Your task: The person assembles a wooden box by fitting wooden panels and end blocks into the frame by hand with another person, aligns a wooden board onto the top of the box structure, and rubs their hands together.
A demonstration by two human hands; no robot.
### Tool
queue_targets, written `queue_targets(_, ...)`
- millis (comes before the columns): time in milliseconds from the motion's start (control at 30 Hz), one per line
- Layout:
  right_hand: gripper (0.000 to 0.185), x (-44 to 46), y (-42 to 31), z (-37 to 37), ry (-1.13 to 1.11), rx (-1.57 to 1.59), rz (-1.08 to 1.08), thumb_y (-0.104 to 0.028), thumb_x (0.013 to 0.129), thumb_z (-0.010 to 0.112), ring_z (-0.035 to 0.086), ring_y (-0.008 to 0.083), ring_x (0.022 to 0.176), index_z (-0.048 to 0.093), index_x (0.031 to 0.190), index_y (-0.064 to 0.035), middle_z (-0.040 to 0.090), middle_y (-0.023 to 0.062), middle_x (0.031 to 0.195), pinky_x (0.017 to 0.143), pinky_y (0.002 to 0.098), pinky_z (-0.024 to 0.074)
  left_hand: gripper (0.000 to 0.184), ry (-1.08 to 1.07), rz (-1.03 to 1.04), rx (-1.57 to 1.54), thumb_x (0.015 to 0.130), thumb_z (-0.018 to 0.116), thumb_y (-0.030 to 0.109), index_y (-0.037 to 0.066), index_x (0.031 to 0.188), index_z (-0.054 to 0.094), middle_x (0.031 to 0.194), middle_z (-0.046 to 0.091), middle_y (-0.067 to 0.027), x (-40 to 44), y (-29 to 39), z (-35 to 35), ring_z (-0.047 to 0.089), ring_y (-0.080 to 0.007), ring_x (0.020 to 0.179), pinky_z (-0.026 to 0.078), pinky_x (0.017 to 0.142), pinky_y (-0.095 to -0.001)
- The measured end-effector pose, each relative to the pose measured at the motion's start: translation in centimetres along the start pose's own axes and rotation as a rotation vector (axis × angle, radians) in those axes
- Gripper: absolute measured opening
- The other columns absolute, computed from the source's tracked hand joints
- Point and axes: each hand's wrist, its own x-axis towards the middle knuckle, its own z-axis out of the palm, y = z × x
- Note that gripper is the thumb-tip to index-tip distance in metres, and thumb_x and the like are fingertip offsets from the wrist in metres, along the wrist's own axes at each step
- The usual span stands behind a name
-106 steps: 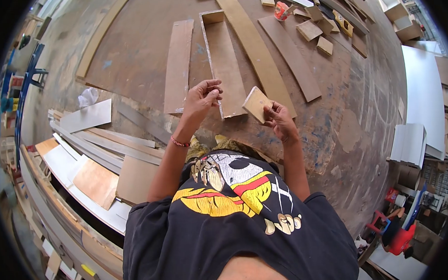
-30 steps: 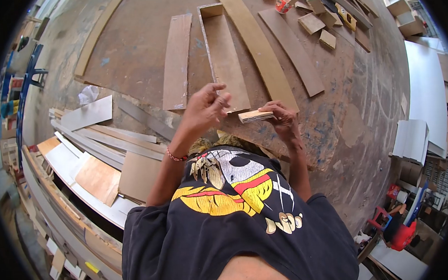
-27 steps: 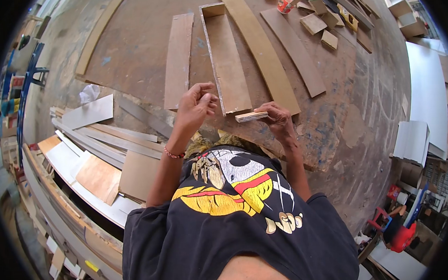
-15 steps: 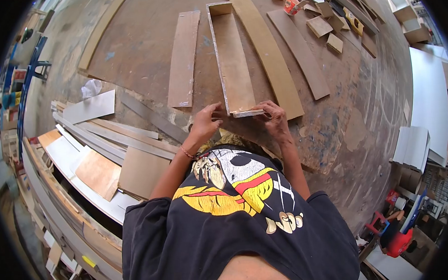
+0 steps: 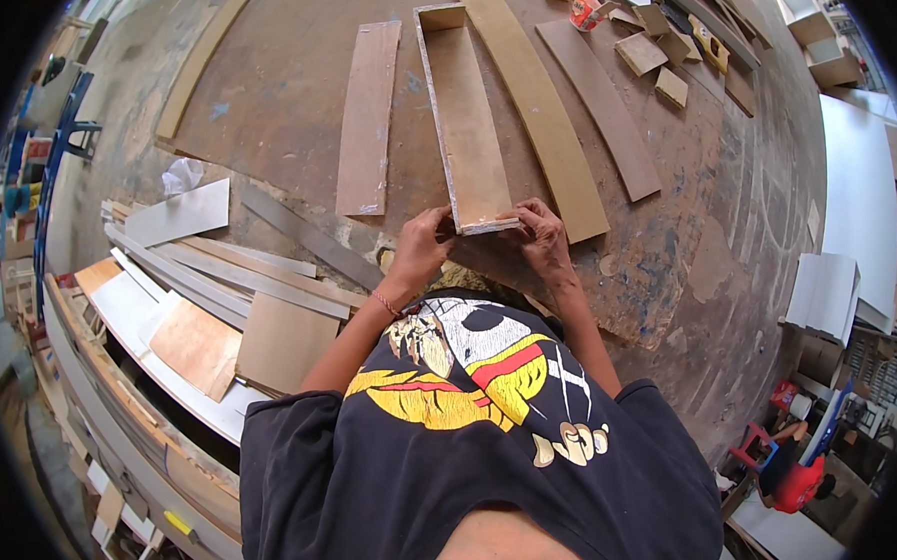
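Note:
A long, narrow wooden frame (image 5: 470, 129) lies on the brown work surface (image 5: 270, 98), its near end close to my body. Across that near end stands a small wooden piece (image 5: 488, 226). My right hand (image 5: 542, 238) grips the piece at its right end. The fingers of my left hand (image 5: 425, 245) are bent together at the frame's near left corner, touching it; what lies between them is hidden. A loose pinkish board (image 5: 370, 123) lies left of the frame, and a long tan board (image 5: 536, 116) lies along its right.
Another board (image 5: 598, 108) lies farther right. Small wood blocks (image 5: 641, 53), a red-and-white cup (image 5: 584, 12) and a yellow-handled saw (image 5: 708, 43) are at the upper right. Stacked panels (image 5: 196, 341) fill the left. A person in red (image 5: 803, 483) is at the lower right.
The small piece has moved from the air onto the frame's near end, in my right hand. My left hand has come down and right to the corner, its fingers closing.

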Motion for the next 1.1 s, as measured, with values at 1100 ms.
queue_targets(1100, 0.047, 0.4, 2.4, -0.3, -0.044, -0.153, -0.212, 0.003, 0.063, 0.064, 0.06, 0.0233, 0.085, 0.06, 0.108, -0.0121, 0.055, 0.0095, 0.1, 0.072, 0.0315, 0.0506, 0.032, 0.09, 0.093, 0.172, 0.069, 0.064, 0.001, -0.004, 0.099, 0.054, 0.089, 0.057, -0.0192, -0.2, -0.2, 1.1, 0.06, -0.0318, 0.079, 0.049, 0.069, -0.0342)
